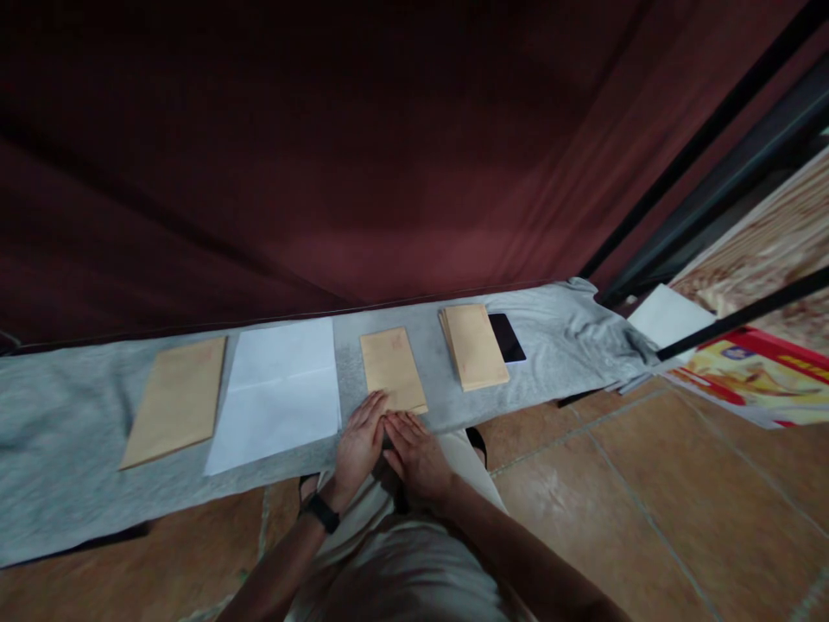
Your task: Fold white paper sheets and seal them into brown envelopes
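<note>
A small brown envelope (391, 364) lies on the grey cloth in front of me, its near edge slightly lifted or folded. My left hand (359, 438) rests on its near left corner with fingers stretched out and laid flat. Beside it, my right hand (414, 451) presses extended fingers along the near edge, the fingertips of both hands almost meeting. My fingers partly cover that edge. Left of the envelope are white paper sheets (280, 393) with a crease across them. To the right sits a stack of brown envelopes (477, 347).
A larger brown envelope (178, 399) lies far left on the cloth-covered bench (55, 441). A dark phone (507, 338) is partly under the envelope stack. Behind the bench hangs a dark red curtain (389, 173). Black poles and a printed red-yellow box (757, 376) stand right, above the tiled floor (583, 501).
</note>
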{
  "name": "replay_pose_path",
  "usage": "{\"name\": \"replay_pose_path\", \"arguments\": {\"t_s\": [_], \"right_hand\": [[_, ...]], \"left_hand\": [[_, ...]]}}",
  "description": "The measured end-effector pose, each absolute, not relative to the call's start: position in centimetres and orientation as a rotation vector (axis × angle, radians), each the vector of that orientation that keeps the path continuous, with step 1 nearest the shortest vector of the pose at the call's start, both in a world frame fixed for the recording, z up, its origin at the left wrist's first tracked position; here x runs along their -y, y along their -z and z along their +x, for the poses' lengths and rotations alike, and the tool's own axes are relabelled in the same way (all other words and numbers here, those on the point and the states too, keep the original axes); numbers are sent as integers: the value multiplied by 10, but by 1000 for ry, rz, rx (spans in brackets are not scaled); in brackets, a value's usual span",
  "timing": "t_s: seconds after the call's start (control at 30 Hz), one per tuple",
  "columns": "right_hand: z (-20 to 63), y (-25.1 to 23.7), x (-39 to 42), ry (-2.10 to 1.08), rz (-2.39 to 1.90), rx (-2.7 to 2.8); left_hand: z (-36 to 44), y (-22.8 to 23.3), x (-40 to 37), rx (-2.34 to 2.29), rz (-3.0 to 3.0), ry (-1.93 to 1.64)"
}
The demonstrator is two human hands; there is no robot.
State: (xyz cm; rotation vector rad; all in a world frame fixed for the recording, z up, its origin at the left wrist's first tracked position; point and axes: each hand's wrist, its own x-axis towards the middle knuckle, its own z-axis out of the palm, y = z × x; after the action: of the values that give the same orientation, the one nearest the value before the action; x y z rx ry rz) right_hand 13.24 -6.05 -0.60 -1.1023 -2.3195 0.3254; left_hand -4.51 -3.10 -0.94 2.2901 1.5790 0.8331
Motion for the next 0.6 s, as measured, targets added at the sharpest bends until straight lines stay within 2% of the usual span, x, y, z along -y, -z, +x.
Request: {"name": "replay_pose_path", "arguments": {"t_s": [0.27, 0.6], "right_hand": [[154, 2, 58, -379, -1181, 2345], [193, -2, 52, -284, -1240, 2310]], "left_hand": [[-40, 11, 36, -1717, 2261, -865], [-36, 14, 40, -1840, 2192, -914]]}}
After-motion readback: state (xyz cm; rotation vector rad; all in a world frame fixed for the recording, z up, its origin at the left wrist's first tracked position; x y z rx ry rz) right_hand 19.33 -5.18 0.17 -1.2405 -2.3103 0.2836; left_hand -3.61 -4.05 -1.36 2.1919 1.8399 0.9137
